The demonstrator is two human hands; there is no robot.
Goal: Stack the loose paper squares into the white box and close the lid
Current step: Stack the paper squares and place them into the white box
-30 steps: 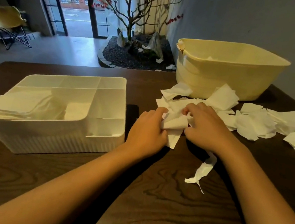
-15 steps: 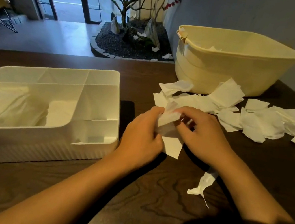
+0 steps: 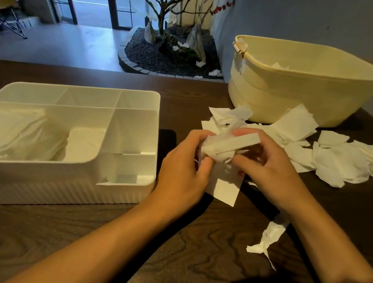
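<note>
While the dark wooden table (image 3: 165, 253) carries the yellow tub (image 3: 295, 94) and, at left, the lidless white box (image 3: 59, 186), my left hand (image 3: 182, 173) and right hand (image 3: 272, 175) pinch a folded paper square (image 3: 230, 145) beside the loose paper squares (image 3: 336, 160).

White box (image 3: 123, 194), ribbed outer wall. White paper squares (image 3: 336, 162). Pale yellow tub (image 3: 282, 99). Dark brown counter (image 3: 189, 249), swirling wood grain. Tree (image 3: 166, 6), red leaves.
</note>
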